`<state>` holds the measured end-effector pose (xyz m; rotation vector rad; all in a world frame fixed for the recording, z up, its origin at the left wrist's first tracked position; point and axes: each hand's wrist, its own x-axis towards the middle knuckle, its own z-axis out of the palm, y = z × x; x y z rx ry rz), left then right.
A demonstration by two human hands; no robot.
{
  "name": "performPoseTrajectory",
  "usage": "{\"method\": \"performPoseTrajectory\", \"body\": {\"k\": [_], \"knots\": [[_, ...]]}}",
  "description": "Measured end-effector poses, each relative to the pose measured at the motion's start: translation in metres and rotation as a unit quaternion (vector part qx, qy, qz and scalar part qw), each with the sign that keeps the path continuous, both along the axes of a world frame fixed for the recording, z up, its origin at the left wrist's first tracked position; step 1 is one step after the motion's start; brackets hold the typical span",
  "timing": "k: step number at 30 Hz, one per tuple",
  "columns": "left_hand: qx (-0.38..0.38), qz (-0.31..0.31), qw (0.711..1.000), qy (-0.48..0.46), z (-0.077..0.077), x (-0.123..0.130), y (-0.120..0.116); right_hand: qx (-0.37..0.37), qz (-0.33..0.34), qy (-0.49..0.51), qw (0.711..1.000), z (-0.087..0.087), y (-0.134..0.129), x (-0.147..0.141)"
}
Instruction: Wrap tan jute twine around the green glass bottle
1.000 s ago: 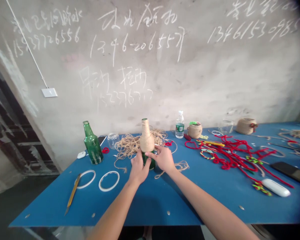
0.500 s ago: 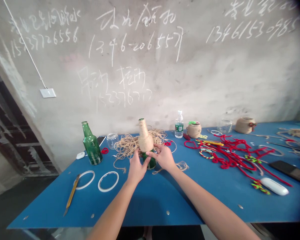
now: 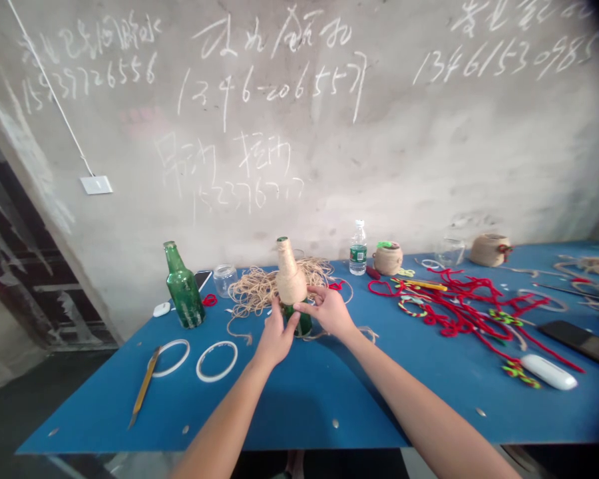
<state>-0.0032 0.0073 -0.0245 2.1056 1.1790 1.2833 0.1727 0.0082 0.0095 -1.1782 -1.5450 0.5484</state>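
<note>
From the head camera, we see a wrapped bottle (image 3: pixel 292 283) standing at the blue table (image 3: pixel 324 406), pale twine covering its neck and shoulder and green glass showing below, its neck leaning slightly left. Our left hand (image 3: pixel 274 336) curls round the bottle's lower left side, thumb pressed to the green glass. Our right hand (image 3: pixel 332 313) is at its right side, thumb touching the front near the wrap's lower edge and fingers bent; we cannot tell whether they pinch a strand.

Just behind the wrapped bottle we have a heap of loose twine (image 3: pixel 252 289). Left of it stand a glass jar (image 3: pixel 225 281) and, farther off, a bare green bottle (image 3: pixel 184 293). Nearer us on that side lie a white ring (image 3: pixel 210 380) and a yellow-handled knife (image 3: pixel 144 388). Right of the wrapped bottle stands a water bottle (image 3: pixel 358 253); beyond that sprawls red cord (image 3: pixel 454 313).
</note>
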Motion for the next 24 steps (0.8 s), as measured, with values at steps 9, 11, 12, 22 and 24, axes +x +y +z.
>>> {"method": "performPoseTrajectory", "body": {"k": [9, 11, 12, 22, 24], "knots": [[0.026, -0.018, 0.999, 0.004, 0.0091, 0.0024, -0.0083, -0.003, 0.037, -0.016, 0.999, 0.0043, -0.0032, 0.0007], [0.024, -0.037, 0.999, 0.008, 0.0097, 0.0029, -0.0086, 0.005, 0.021, -0.019, 1.0, 0.0038, -0.0028, 0.0007], [0.025, -0.039, 0.999, 0.009, 0.0092, 0.0032, -0.0079, 0.008, 0.013, -0.018, 1.0, 0.0034, -0.0023, 0.0012], [0.044, 0.053, 0.997, 0.02, 0.0066, 0.0031, -0.0027, 0.002, -0.017, -0.013, 1.0, 0.0008, 0.0013, 0.0016], [0.055, 0.071, 0.996, 0.03, 0.0078, 0.0044, -0.0052, 0.004, -0.017, -0.016, 1.0, 0.001, 0.0011, 0.0011]]}}
